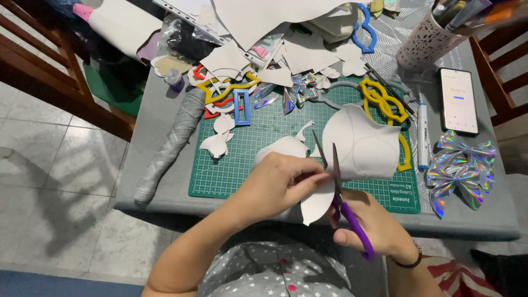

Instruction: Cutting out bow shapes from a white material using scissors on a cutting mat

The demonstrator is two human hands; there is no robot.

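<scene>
My left hand (280,184) pinches the edge of a white sheet (360,148) with curved outlines drawn on it, holding it up over the green cutting mat (247,165). My right hand (374,223) grips purple-handled scissors (344,203), whose blades are apart and bite into the sheet just right of my left fingers. A cut white piece (283,147) lies on the mat behind my left hand.
Yellow (382,99), blue (241,107) and red templates, white offcuts and holographic bows (459,170) lie around the mat. A phone (458,100), a marker (422,135), a white pen holder (426,41) and a grey roll (170,143) sit on the grey table. Wooden chairs stand at both sides.
</scene>
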